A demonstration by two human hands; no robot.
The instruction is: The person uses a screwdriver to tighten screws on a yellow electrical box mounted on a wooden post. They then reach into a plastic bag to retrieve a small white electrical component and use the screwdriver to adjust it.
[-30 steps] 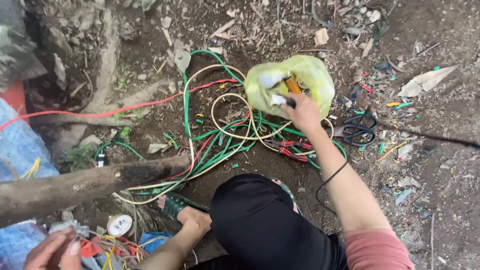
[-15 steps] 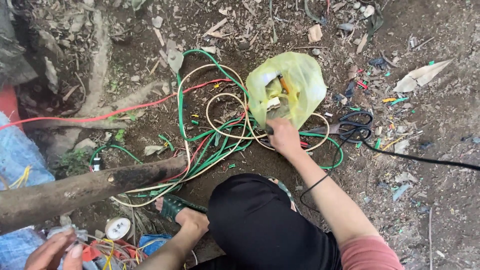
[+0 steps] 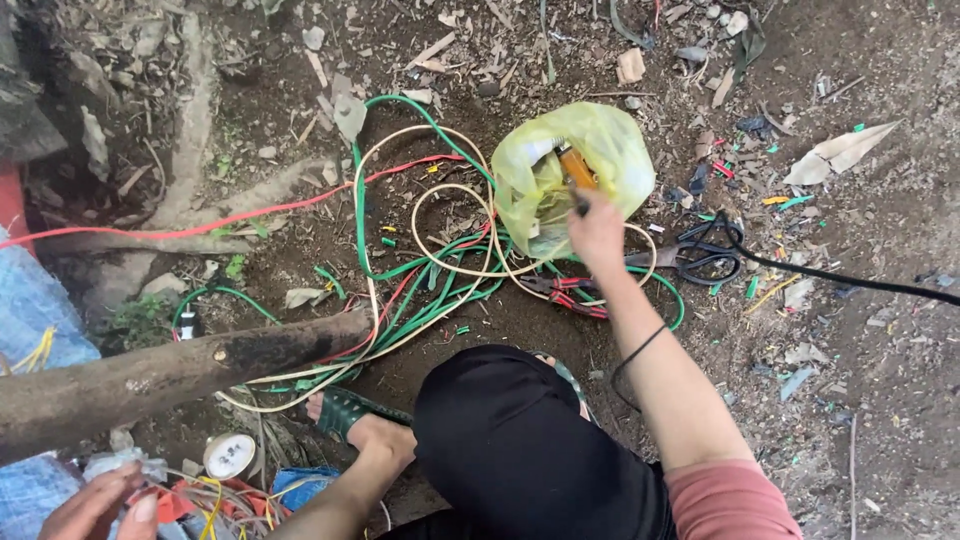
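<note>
My right hand (image 3: 597, 230) reaches forward to a yellow plastic bag (image 3: 610, 150) lying on the dirt, its fingers pinched on an orange-handled tool (image 3: 575, 168) that sticks out of the bag's mouth. A black band circles that forearm. At the bottom left corner my left hand (image 3: 90, 505), partly cut off by the frame edge, lies on a bundle of red and yellow wires (image 3: 205, 500); its grip is not clear. Loops of green, cream and red cable (image 3: 400, 270) sprawl between the bag and my knee.
Black-handled scissors (image 3: 700, 258) and red-handled pliers (image 3: 570, 290) lie beside the bag, and a black cable (image 3: 850, 285) runs off right. A thick log (image 3: 170, 375) crosses the left side above a white tape roll (image 3: 230, 455). My sandalled foot (image 3: 350, 415) stands near it.
My right hand drew back a little from the bag, then went forward again, and the orange handle now shows at its fingers. The left hand stayed at the wire bundle.
</note>
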